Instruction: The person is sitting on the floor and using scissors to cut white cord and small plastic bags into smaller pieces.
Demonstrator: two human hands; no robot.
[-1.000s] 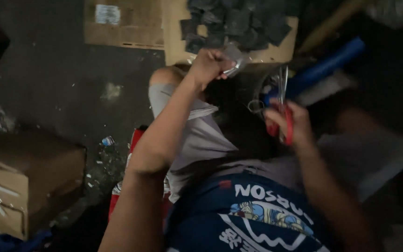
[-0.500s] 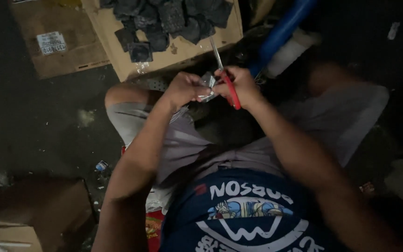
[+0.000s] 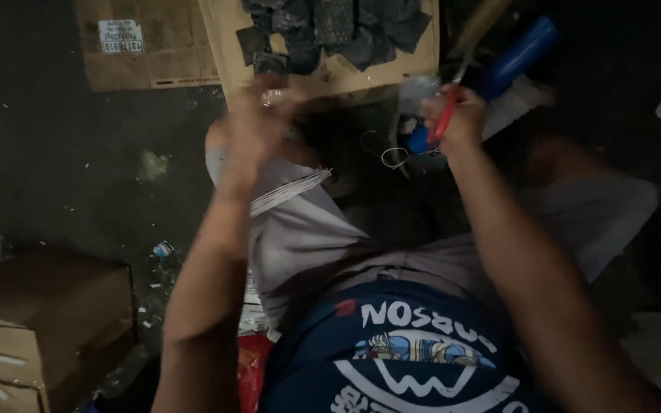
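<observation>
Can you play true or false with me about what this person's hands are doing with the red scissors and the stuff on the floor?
1. The right hand holds red-handled scissors. True.
2. The left hand holds the scissors. False: it is blurred, and only something small and shiny shows at its fingertips.
3. Dark cut pieces lie on a sheet of cardboard. True.
4. The dark pieces sit inside the brown box. False: that box is off to the lower left, away from them.
5. A blue tube lies beyond the right hand. True.
</observation>
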